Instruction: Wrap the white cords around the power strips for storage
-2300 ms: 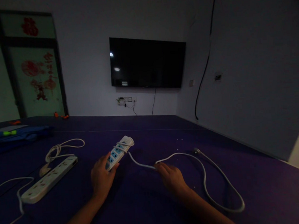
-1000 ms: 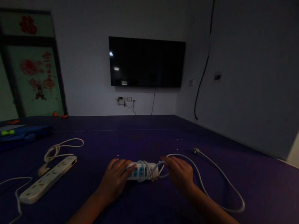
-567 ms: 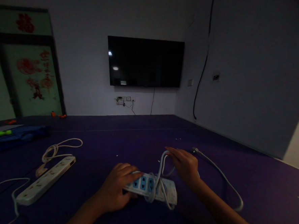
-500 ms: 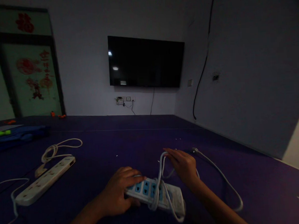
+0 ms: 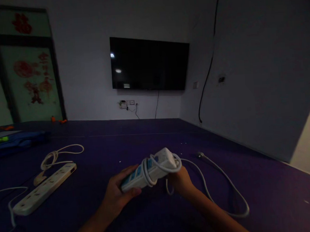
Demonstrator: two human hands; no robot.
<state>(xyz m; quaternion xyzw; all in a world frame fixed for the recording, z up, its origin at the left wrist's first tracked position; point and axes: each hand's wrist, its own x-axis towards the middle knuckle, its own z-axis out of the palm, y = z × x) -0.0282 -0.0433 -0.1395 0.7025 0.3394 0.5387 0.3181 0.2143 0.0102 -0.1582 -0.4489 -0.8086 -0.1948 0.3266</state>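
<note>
Nearest the camera, the left hand (image 5: 117, 196) is closed around the near end of a white power strip (image 5: 158, 164) with blue sockets, fingers on its top and thumb beneath. The strip is lifted off the purple floor (image 5: 146, 137) with its far end tilted up toward one o'clock. Just beside it at three o'clock, the right hand (image 5: 180, 182) sits under the strip's far end, fingers curled on the white cord (image 5: 179, 162); how tightly it grips is partly hidden. The cord is looped several times around the strip's middle and far end, then trails in a wide loop on the floor at three o'clock, ending at its plug (image 5: 199, 154) toward two o'clock. Well apart at nine o'clock lies a second power strip (image 5: 44, 188) with its own coiled cable (image 5: 58, 154). Farther off at ten o'clock is a blue bundle (image 5: 17, 140). At twelve o'clock, a dark television (image 5: 149, 64) hangs on the wall above a wall socket (image 5: 128, 103).
</note>
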